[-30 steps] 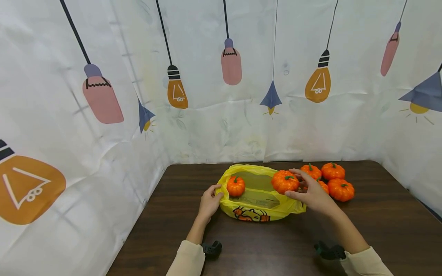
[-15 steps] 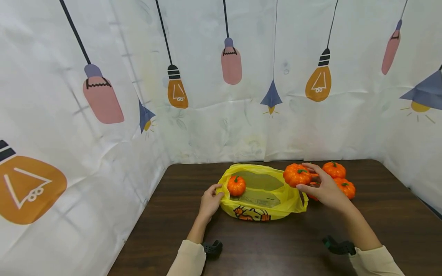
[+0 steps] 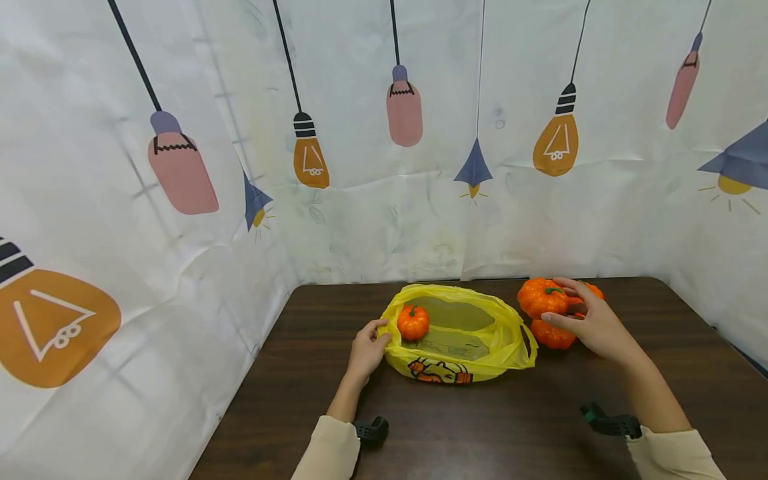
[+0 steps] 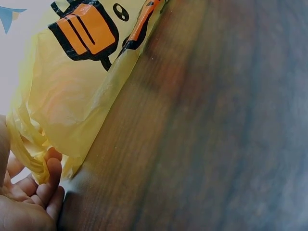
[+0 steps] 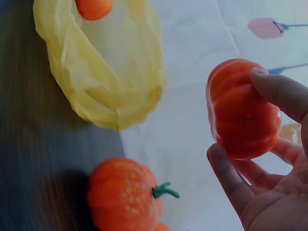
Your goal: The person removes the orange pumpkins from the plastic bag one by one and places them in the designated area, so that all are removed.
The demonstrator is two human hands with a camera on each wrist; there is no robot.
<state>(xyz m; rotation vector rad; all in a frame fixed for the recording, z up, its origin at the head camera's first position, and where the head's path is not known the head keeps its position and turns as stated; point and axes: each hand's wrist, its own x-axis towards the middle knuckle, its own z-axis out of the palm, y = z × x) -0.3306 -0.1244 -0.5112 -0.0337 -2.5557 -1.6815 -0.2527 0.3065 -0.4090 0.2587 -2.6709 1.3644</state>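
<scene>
A yellow plastic bag point(image 3: 498, 369) with a printed cartoon lies on the table, its mouth spread wide. One small orange toy pumpkin point(image 3: 413, 323) sits inside at the bag's left end. My left hand point(image 3: 365, 351) pinches the bag's left rim, and the left wrist view has the gathered plastic point(image 4: 36, 161) between thumb and fingers. Right of the bag, my right hand point(image 3: 602, 331) holds another toy pumpkin point(image 3: 540, 298) up by its sides. Below it in the right wrist view rests a pumpkin with a green stem point(image 5: 122, 195). The right hand partly hides the pumpkins behind it.
More pumpkins point(image 3: 553, 335) cluster on the table right of the bag, close under the held one. The dark wooden table point(image 3: 468, 427) ends at a white wall cloth point(image 3: 384, 233) printed with lamps, behind and on both sides.
My right hand has carried the pumpkin from over the bag's right side rightward to the pumpkin cluster. The left hand has kept its hold on the bag's rim.
</scene>
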